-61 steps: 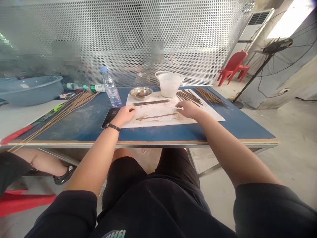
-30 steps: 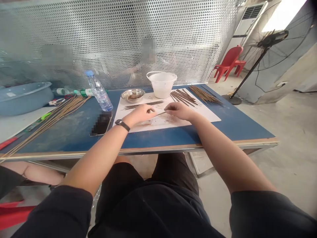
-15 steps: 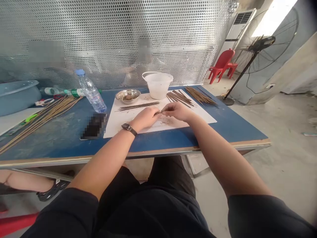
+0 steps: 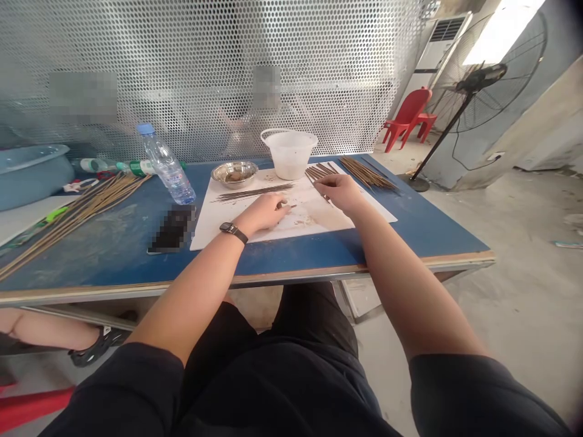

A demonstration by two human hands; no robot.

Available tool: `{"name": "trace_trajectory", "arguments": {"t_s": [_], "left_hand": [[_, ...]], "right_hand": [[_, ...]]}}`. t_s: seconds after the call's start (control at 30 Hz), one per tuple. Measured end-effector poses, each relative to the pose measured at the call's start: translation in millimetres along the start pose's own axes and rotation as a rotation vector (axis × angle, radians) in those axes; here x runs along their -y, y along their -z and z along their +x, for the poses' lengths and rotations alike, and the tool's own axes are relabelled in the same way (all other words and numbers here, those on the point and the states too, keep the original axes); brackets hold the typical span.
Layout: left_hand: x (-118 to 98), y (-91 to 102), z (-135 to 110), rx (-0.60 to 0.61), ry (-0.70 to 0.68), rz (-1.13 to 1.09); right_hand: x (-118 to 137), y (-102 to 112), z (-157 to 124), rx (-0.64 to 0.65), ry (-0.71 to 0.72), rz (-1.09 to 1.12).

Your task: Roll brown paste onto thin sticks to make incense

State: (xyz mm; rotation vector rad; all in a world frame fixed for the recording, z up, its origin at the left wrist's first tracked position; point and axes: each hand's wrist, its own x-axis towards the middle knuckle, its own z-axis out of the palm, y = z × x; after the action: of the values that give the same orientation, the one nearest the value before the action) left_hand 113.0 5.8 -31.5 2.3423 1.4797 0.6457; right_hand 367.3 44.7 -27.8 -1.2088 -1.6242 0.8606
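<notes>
My left hand (image 4: 265, 212), with a watch at the wrist, rests low over the white board (image 4: 255, 227). Its thumb and fingers are closed on a thin brown stick (image 4: 293, 206), of which only a short tip shows. Further right, my right hand (image 4: 341, 192) reaches to the near end of a spread group of brown sticks (image 4: 322, 170). Its fingertips are pinched together, and what lies between them is hidden. A narrow bundle of darker thin sticks (image 4: 252, 193) lies beyond my left hand. Brown crumbs are scattered on the board between my hands.
Behind stand a metal bowl (image 4: 234, 173) with brown bits and a white bucket (image 4: 291, 155). More sticks (image 4: 367, 174) lie right. At left are a water bottle (image 4: 168, 167), a phone (image 4: 172, 229), long canes (image 4: 86, 209) and a blue basin (image 4: 31, 173). Perforated metal (image 4: 204, 73) rises behind the table.
My hands have parted. The right hand has moved right and away from me to the spread sticks, while the left has drawn back slightly to the left.
</notes>
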Motion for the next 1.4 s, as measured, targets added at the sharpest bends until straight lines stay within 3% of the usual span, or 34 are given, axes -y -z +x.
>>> {"name": "trace_trajectory", "arguments": {"t_s": [0.13,0.3,0.47,0.6,0.9,1.0,1.1,1.2,1.3,1.4], "left_hand": [[4,3.6,-2,-0.048,0.126,-0.109],[6,5.4,-6,-0.143,0.244,-0.466],[4,6.2,-7,-0.159,0.175,-0.708],[5,3.0,-6,-0.135,0.123,-0.821],[3,-1.2,-8,-0.082,0.079,-0.847],[0,-1.0,-8,-0.101,0.112,-0.876],[-4,3.0,-11,-0.187,0.203,-0.856],[-6,10.6,-13,-0.27,0.34,-0.821],[-4,16.9,-13,-0.348,0.419,-0.846],[-2,19.3,-11,-0.443,0.453,-0.899]], "right_hand": [[1,-9,-5,0.058,0.052,-0.023],[20,-34,-9,0.21,0.14,-0.005],[34,-57,-6,0.34,0.227,0.121],[26,-63,-9,0.341,0.201,0.243],[19,-65,-9,0.282,0.114,0.257],[20,-59,-4,0.244,0.132,0.102],[19,-36,1,0.215,0.214,-0.244],[13,-11,4,0.329,0.221,-0.521],[5,-1,7,0.449,0.211,-0.581],[-1,-5,9,0.477,0.248,-0.575]]}}
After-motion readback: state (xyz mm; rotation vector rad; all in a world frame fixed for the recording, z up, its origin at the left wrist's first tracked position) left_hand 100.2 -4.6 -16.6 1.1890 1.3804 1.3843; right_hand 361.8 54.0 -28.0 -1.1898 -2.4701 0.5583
